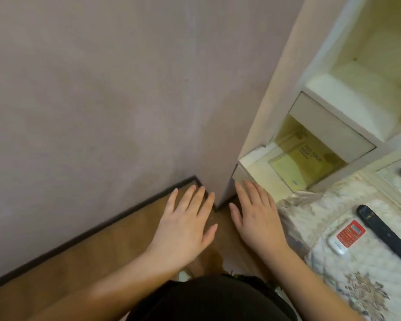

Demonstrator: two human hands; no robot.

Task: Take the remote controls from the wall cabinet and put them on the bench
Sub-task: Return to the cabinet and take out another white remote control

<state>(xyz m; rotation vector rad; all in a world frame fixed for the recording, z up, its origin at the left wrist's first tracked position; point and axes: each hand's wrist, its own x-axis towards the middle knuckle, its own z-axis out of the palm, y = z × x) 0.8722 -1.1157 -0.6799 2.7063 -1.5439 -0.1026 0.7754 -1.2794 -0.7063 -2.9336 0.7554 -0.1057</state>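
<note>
Two hands were spread flat and empty in front of me, left hand (185, 224) and right hand (256, 216), above the floor. On the bench (333, 269) to the right lay a long black remote (384, 232) and a white remote (346, 236). I judged both light, rigid and smooth, best pinched across the narrow sides.

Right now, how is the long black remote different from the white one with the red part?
The black remote is long, slim and dark all over; the white remote is shorter, wider and has a red panel on its face. The black remote lies to the right of the white remote and reaches further along the patterned bench cover. Both lie flat on that cover, side by side, and neither of the hands touches them.
</note>
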